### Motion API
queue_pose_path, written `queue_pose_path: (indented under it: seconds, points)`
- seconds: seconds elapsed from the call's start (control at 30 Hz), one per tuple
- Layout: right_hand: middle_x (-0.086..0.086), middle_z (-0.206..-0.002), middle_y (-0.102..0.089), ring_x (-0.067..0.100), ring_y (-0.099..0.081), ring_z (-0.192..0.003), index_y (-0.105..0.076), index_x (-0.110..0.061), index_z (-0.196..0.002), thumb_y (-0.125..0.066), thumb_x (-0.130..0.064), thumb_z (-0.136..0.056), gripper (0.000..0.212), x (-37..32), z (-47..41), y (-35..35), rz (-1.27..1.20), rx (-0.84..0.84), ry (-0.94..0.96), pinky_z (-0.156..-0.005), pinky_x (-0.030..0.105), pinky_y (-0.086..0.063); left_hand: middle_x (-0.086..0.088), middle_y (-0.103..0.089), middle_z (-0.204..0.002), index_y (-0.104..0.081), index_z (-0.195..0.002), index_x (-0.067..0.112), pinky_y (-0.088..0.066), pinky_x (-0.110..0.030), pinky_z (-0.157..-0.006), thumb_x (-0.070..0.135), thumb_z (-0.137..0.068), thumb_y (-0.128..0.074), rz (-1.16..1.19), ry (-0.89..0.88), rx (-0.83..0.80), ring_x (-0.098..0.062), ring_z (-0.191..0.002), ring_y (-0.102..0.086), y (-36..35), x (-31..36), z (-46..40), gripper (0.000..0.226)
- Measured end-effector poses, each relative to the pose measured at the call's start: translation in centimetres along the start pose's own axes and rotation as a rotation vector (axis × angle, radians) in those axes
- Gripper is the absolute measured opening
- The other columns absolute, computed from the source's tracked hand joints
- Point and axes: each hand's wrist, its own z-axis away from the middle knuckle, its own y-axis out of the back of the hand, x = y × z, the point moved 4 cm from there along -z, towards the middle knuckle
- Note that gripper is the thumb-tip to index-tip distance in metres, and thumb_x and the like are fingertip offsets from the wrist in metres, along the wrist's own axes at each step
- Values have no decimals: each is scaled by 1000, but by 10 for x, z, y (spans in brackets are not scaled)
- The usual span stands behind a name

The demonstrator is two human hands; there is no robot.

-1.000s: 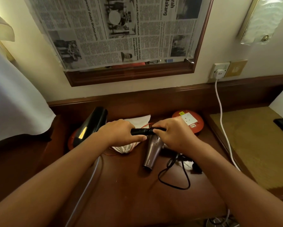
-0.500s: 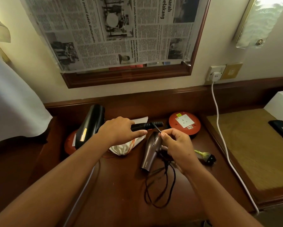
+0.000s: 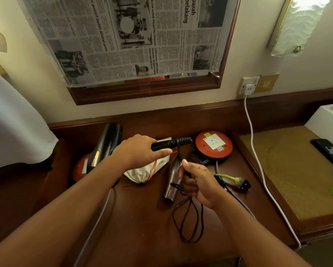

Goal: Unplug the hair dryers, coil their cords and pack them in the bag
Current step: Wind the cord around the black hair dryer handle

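Hanging at the far left edge, a white cloth [image 3: 13, 120] drapes beside the dark brown wooden desk [image 3: 138, 228]. Next along, a glossy black hair dryer [image 3: 106, 145] leans over a round orange cable reel [image 3: 81, 168] near the desk's back rail. The left hand [image 3: 140, 151] reaches in over a cream drawstring fabric bag [image 3: 144, 172], its fingers wrapped round the black folding handle [image 3: 161, 145] of a second hair dryer, with the ribbed strain relief sticking out to the right. That second one, a brown metallic hair dryer [image 3: 172, 182], points its barrel down toward the desk between the two hands. The right hand [image 3: 198, 184] pinches the thin black cord [image 3: 188, 224] just below the handle, and several loops hang from that grip down to the desk surface. Behind it sits a second round orange reel with a white socket face [image 3: 213, 145]. To the right of the hand, a black plug with a yellow-green wrapped stub [image 3: 237, 181] lies on the desk. Further right, a white cable [image 3: 258, 166] runs down from a white plug in the wall socket [image 3: 248, 86]. A black flat device [image 3: 329, 151] rests on the tan raised surface [image 3: 289, 170] at the far right.
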Motion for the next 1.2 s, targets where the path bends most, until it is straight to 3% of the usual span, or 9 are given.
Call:
queue_pose_path:
  seconds: [0.1,0.23,0.4,0.57,0.67,0.77,0.9,1.03,1.2]
  points:
    - [1,-58,-30,13,-30,-51,-59,-6,-83,-39,-24,-100,32,-1,1,-2,-61,-64,46,-48,23,-29,5,-58,-63,-51,-66,32,-47,-31,-58,88,-70,-30,53,10,-3,-10,-59,-56,6,-1,3,60]
    - [2,-59,-41,13,-43,-54,-62,-6,-87,-42,-20,-101,28,6,-9,0,189,18,127,-54,25,-41,6,-58,-62,-51,-67,33,-45,-28,-56,85,-74,-35,64,-7,-11,-10,-58,-55,10,2,9,55]
    - [4,-53,-50,20,-51,-50,-62,-1,-86,-47,-35,-97,39,3,-23,10,501,98,211,-54,27,-45,7,-61,-68,-64,-91,29,-52,-31,-63,88,-71,-30,1,-50,-48,-8,-63,-58,10,10,17,70]
    - [-2,-45,-39,9,-42,-38,-68,-13,-89,-37,-52,-93,50,5,-39,18,653,21,50,-45,17,-38,6,-56,-65,-58,-78,28,-40,-24,-55,80,-76,-37,42,-74,-122,-7,-56,-52,11,16,25,57]
    - [-3,-48,-36,7,-38,-43,-69,-5,-86,-37,-41,-99,50,-3,-43,20,576,-33,-56,-51,19,-38,6,-56,-63,-62,-82,24,-37,-22,-53,77,-79,-42,39,-86,-125,-7,-54,-50,12,15,28,57]
    - [0,-58,-41,11,-38,-55,-69,-8,-76,-46,-22,-99,36,-12,-47,28,446,-62,-174,-62,25,-36,4,-57,-63,-64,-88,22,-37,-22,-51,77,-80,-43,-6,-93,-133,-8,-54,-51,13,13,32,59]
    - [13,-80,-55,25,-49,-77,-70,-9,-81,-59,-12,-90,14,-33,-51,35,493,-151,-126,-71,30,-43,5,-57,-64,-64,-89,24,-37,-22,-52,76,-80,-44,-95,-98,-159,-8,-56,-51,14,13,36,57]
    - [10,-76,-57,16,-54,-68,-64,-4,-89,-65,-15,-87,12,-64,-52,29,591,-167,-61,-59,21,-47,6,-58,-70,-64,-95,27,-38,-23,-54,75,-82,-43,-170,-105,-175,-7,-62,-53,10,14,38,54]
    - [3,-83,-71,12,-68,-77,-71,-7,-93,-70,-11,-84,10,-94,-49,15,876,-132,77,-70,20,-55,8,-58,-72,-63,-92,29,-39,-24,-56,78,-80,-42,-222,-108,-170,-5,-63,-52,0,11,35,55]
